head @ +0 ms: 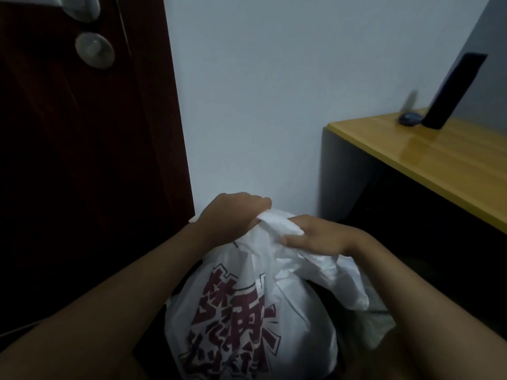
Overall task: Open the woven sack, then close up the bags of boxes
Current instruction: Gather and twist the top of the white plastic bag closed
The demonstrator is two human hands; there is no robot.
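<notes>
Two bare hands gathered the neck of a white plastic bag in a dim room; the bag sat at six o'clock in the head view, bulging and upright, with its top drawn up toward the centre; the left hand, at about ten o'clock from the bag's body, clenched round a twisted strip of the plastic, fingers curled over it; the right hand, just beside it at about one o'clock, grasped the neighbouring fold, thumb laid along the bunched film and fingers tucked beneath; the two hands nearly touched across the twist; large dark-red stylised characters ran down the bag's front, their reading not clear at this sharpness, and no brand could be made out; a loose flap of the same white plastic hung off toward three o'clock below the right wrist; a dark wooden door with a silver handle and round lock filled nine to eleven o'clock; a pale wall stood at twelve; a yellow-topped table at two to three o'clock bore a dark slab propped at a tilt and a small dark round object just beside it.
</notes>
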